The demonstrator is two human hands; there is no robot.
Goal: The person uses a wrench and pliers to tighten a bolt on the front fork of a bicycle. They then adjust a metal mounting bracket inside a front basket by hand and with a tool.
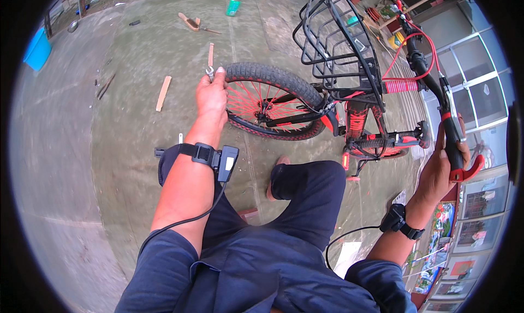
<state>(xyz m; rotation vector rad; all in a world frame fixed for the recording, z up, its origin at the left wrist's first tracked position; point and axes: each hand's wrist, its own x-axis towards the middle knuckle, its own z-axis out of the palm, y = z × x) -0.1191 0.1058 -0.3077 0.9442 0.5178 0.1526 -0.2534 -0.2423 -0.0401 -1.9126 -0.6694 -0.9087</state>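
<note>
A black and red bicycle stands before me, its front wheel [266,108] with red spokes turned sideways and a black wire basket [344,51] above it. My left hand [213,97] is closed on a silver open-ended wrench [209,72], held at the outer edge of the front tyre [262,73]; whether it also touches the tyre, I cannot tell. My right hand [447,163] wraps round the black handlebar grip [453,144], beside a red and silver brake lever [470,170]. Red cables [385,70] loop from the handlebar.
Wood strips [164,93], a wooden-handled brush [191,21] and a green plastic bottle [233,4] lie or stand on the concrete floor [125,149]. A blue bucket [37,49] is at the far left. A wall with white-framed windows [480,94] runs along the right.
</note>
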